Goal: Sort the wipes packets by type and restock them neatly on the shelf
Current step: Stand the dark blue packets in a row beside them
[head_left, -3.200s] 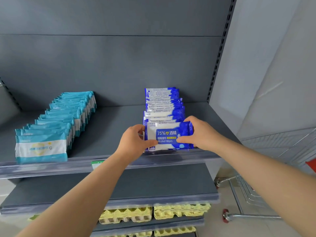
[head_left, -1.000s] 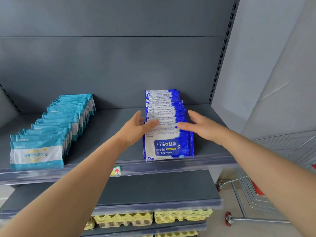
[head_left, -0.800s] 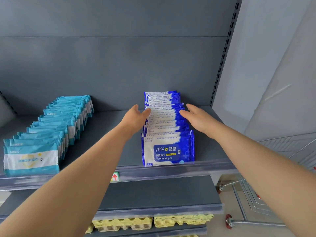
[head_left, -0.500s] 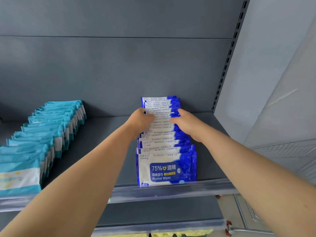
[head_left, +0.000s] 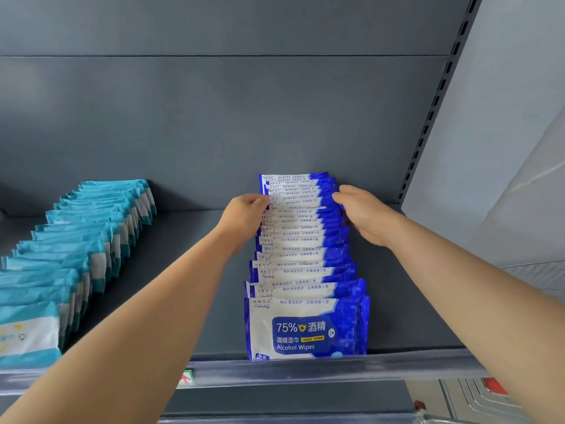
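A row of blue-and-white alcohol wipes packets [head_left: 305, 328] stands upright on the grey shelf [head_left: 189, 270], running from the front lip to the back panel. My left hand [head_left: 244, 217] is at the row's left side near the back, its curled fingers pinching packet edges. On the right side, level with it, my right hand [head_left: 362, 214] has its fingers fairly straight and presses on the packets' blue edges. A second row of teal-and-white wipes packets [head_left: 76, 240] stands at the shelf's left.
A clear plastic price rail [head_left: 336, 367] runs along the shelf's front lip. A slotted upright [head_left: 434, 102] bounds the shelf on the right, with a pale wall beyond. Bare shelf lies between the two rows. Part of a wire trolley [head_left: 477, 402] shows at the bottom right.
After setting a packet at the row's front, both hands let go and slid back along the blue row. They have now moved from its top out to its two sides. The camera came closer.
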Motion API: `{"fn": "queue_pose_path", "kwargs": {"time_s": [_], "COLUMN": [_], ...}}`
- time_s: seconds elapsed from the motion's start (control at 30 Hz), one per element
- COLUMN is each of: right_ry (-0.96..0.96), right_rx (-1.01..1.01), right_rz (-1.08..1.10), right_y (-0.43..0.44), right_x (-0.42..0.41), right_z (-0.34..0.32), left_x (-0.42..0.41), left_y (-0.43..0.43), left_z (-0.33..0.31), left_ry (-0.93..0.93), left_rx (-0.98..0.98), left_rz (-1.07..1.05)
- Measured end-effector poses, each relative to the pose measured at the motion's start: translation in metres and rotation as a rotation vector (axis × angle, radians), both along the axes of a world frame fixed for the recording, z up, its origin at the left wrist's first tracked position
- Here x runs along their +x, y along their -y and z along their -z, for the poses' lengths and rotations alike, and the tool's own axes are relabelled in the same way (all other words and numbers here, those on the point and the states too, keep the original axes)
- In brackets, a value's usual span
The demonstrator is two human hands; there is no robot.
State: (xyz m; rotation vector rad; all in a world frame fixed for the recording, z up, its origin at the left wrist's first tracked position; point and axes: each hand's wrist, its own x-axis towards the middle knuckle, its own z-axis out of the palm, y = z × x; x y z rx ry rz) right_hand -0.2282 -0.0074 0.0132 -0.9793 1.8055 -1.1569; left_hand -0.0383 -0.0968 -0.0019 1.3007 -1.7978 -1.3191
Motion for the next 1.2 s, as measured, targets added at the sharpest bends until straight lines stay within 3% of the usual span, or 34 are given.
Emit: {"fn": "queue_pose_path", "kwargs": {"time_s": [0.13, 0.4, 0.6, 0.83, 0.97, 1.03, 1.13, 1.2], "right_ry": [-0.04, 0.127, 0.118, -0.116, -0.268, -0.444, -0.653, -0.663], "right_rx": [0.022, 0.018, 0.007, 0.029, 0.14, 0.246, 0.33, 0.279], "right_rz": [0.019, -0.083, -0.059, -0.173, -0.413, -0.473, -0.535, -0.505], "right_y": [0.01, 0.03, 0.019, -0.05, -0.088, -0.103, -0.12, -0.125], "right_x": [-0.004, 0.004, 0.006, 0.024, 0.034, 0.038, 0.044, 0.05], "right_z": [-0.004, 0.002, -0.001, -0.029, -0.035, -0.032, -0.021, -0.013], "left_x": [-0.012, -0.029, -0.025, 0.027, 0.065, 0.079, 0.088, 0.088], "left_y": [0.014, 0.03, 0.029, -0.015, -0.079, -0.101, -0.113, -0.116], "left_z": [-0.011, -0.006, -0.002, -0.01, -0.025, -0.027, -0.009, 0.001], "left_ry": [0.088, -0.019, -0.1, -0.002, -0.112, -0.119, 0.004, 0.123], "left_rx": [-0.002, 0.14, 0.164, 0.124, 0.078, 0.086, 0.04, -0.063], "left_rz": [-0.004, 0.074, 0.062, 0.161, 0.431, 0.56, 0.487, 0.394]}}
